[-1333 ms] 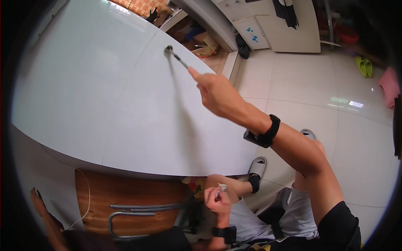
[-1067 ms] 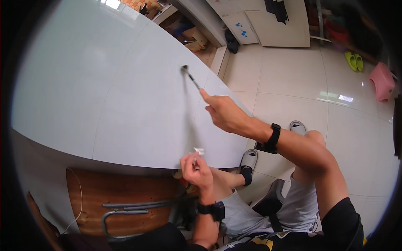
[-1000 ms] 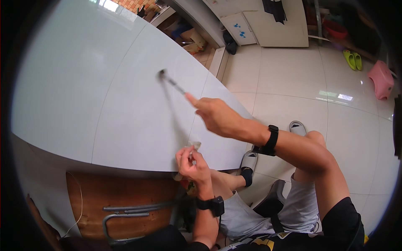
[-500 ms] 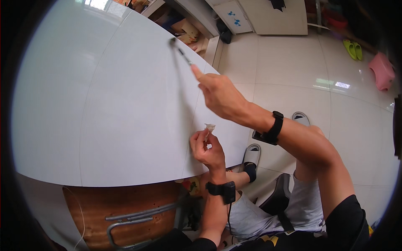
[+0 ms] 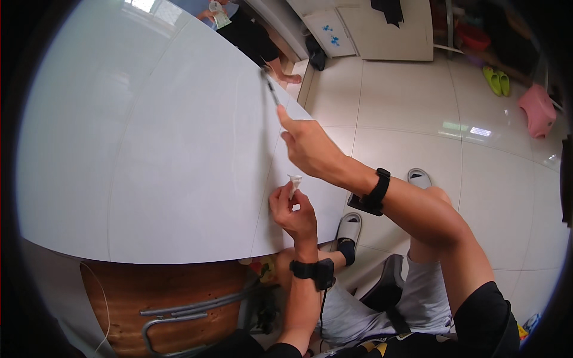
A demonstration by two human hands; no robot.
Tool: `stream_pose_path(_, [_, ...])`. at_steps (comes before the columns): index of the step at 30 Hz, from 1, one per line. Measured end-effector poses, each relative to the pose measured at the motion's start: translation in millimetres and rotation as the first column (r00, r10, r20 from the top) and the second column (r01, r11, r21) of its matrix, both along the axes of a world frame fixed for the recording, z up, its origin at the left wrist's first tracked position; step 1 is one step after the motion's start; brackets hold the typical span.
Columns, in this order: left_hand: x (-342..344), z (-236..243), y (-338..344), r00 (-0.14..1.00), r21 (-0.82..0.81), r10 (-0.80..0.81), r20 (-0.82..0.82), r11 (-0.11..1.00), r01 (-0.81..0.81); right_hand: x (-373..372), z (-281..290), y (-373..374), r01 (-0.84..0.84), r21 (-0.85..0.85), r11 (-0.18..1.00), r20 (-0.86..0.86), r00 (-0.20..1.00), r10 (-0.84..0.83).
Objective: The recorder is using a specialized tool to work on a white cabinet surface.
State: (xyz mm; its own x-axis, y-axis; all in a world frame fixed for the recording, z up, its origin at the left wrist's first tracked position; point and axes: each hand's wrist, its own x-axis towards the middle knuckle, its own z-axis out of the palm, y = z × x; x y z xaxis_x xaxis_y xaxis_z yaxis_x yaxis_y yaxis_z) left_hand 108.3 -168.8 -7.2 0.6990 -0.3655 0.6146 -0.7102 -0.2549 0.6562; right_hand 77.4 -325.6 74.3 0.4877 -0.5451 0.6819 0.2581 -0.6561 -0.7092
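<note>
Now, the right hand (image 5: 313, 146) is curled closed round the near end of a slim rod-like tool (image 5: 273, 90), index finger stretched along it. It looks light and stiff, best held right there, well back from the dark head, which sits by the table's far edge; contact I can't tell. And the left hand (image 5: 293, 215), thumb and fingertips pinched, has a crumpled white piece (image 5: 295, 181) upright above the table (image 5: 179, 155): seemingly feather-light, soft, easily crushed or torn, so a gentle pinch low down suits it.
</note>
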Motion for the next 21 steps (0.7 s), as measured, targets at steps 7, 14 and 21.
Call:
stream_pose_path(7, [11, -13, -1, 0.988, -0.033, 0.017, 0.152, 0.999, -0.012, -19, 13, 21, -0.187, -0.054, 0.981, 0.003, 0.982, 0.188])
stream_pose_path(14, [18, -11, 6, 0.961, 0.049, 0.055, 0.270, 0.996, -0.070, -26, 14, 34, -0.216, -0.083, 0.973, 0.063, 0.973, 0.221])
stream_pose_path(21, [15, -9, 6, 0.986, -0.061, 0.047, 0.157, 0.997, -0.038, -25, -10, 18, -0.134, 0.051, 0.990, -0.138, 0.980, 0.140])
